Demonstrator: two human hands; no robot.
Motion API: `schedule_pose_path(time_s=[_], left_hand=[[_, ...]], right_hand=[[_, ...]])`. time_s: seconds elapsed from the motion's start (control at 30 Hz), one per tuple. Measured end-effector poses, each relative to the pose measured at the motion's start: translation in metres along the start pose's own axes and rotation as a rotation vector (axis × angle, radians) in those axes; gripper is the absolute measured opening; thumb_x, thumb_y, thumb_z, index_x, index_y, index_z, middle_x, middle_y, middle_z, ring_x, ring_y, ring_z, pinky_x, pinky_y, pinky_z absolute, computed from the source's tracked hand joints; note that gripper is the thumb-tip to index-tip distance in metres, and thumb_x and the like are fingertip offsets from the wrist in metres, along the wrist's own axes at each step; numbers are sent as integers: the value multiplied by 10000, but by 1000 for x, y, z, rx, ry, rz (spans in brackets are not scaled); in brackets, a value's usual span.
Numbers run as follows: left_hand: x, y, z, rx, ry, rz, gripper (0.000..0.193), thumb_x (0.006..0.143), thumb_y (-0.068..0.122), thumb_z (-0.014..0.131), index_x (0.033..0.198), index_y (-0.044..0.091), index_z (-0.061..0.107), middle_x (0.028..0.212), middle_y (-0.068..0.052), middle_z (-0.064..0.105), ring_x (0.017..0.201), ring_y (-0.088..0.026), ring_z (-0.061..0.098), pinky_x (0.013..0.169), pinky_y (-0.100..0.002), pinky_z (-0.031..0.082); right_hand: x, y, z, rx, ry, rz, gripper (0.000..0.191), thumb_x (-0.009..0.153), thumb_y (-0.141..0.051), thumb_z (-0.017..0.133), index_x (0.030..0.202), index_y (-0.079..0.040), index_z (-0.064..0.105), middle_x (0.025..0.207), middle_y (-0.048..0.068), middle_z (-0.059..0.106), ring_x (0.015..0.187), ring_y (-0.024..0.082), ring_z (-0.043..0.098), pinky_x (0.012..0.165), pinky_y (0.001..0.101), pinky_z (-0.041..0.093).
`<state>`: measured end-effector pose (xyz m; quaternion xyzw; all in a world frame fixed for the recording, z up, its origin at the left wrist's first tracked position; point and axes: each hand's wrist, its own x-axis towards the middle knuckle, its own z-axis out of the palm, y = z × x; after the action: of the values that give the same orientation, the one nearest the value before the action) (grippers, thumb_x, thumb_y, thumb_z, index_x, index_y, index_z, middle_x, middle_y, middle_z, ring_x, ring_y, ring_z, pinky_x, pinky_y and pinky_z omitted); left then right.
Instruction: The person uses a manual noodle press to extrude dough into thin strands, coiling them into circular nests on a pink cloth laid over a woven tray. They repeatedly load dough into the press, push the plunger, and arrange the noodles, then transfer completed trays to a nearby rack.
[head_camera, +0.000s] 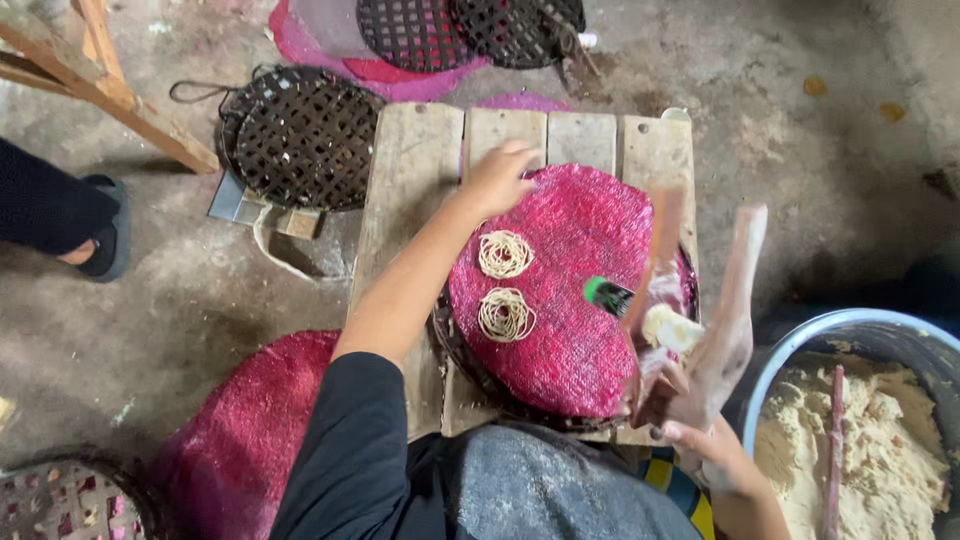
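Observation:
My left hand (497, 178) rests on the far edge of a round pink mesh mat (575, 300) that lies on a woven tray over a low wooden board table (410, 180). Two small coils of pale noodle strands (505, 285) sit on the mat's left side. My right hand (710, 440) grips a wooden two-armed press (700, 300), blurred by motion, with a lump of pale dough (672, 327) in it and a green part near its middle. The press hovers over the mat's right side.
A blue basin of pale dough (860, 440) with a stick in it stands at the right. Dark woven trays (300, 135) lie beyond the table, more pink mats (240, 430) at lower left. Another person's foot in a sandal (100, 240) is at the left. Wooden frame legs (110, 90) cross the upper left.

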<state>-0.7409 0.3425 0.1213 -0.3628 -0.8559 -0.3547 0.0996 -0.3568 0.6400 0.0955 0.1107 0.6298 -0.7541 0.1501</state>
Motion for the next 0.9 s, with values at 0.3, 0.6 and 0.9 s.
schedule_pose_path(time_s=[0.3, 0.6, 0.9], left_hand=[[-26, -38, 11, 74, -47, -258, 139, 921, 160, 676, 1024, 103, 750, 1101, -122, 687, 1021, -340, 668, 862, -449, 541], [-100, -64, -41, 104, 68, -510, 451, 944, -23, 534, 1349, 132, 657, 1243, -172, 663, 1081, -320, 666, 967, -435, 538], [-211, 74, -27, -64, -65, -843, 818, 954, 51, 531, 1655, 46, 110, 1577, -372, 163, 1044, -452, 662, 914, -452, 572]], right_hand=[[-25, 59, -38, -22, 310, -57, 836, 710, -109, 712, 1476, 37, 409, 1324, 22, 606, 1176, 108, 575, 951, 265, 448], [-35, 11, -4, -90, 247, -134, 752, 727, -60, 715, 1437, 53, 496, 1215, 106, 608, 1098, 207, 564, 921, 339, 449], [18, 3, -22, -225, 70, 100, 728, 777, -122, 804, 1426, 10, 504, 998, 110, 585, 721, 173, 517, 544, 296, 423]])
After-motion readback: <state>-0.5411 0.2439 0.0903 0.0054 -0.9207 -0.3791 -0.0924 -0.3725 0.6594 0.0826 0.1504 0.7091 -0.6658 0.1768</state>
